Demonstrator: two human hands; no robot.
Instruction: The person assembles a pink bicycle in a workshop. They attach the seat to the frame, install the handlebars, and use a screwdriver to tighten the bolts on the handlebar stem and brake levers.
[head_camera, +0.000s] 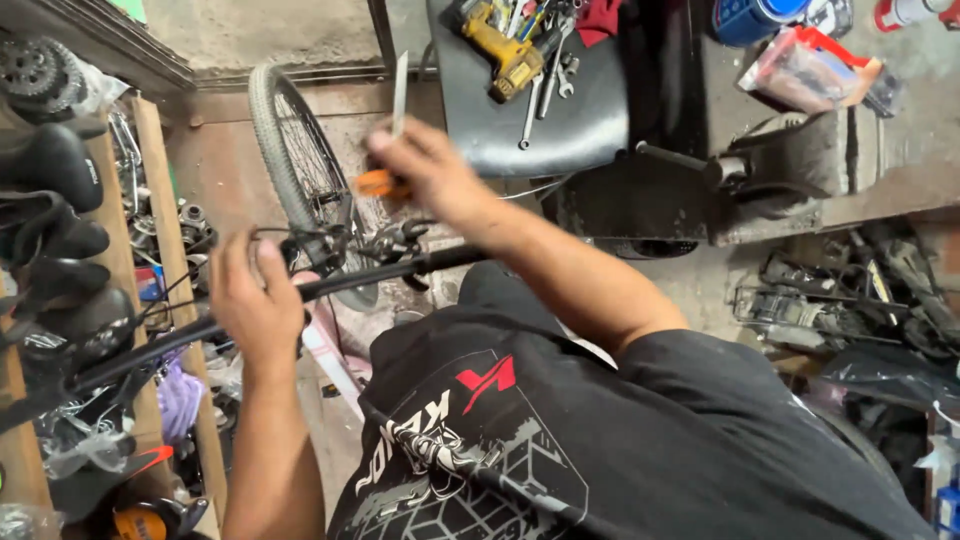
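Bike shop, left grip on handlebar

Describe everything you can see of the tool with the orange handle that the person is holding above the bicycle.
The screwdriver has an orange handle, mostly hidden inside the right hand, and a slim, pale metal shaft that rises almost upright from the fist, blurred in the picture. Its tip cannot be made out. It stands in the air in front of the bicycle wheel, above the black handlebar that the left hand grips. Only the right hand touches it.
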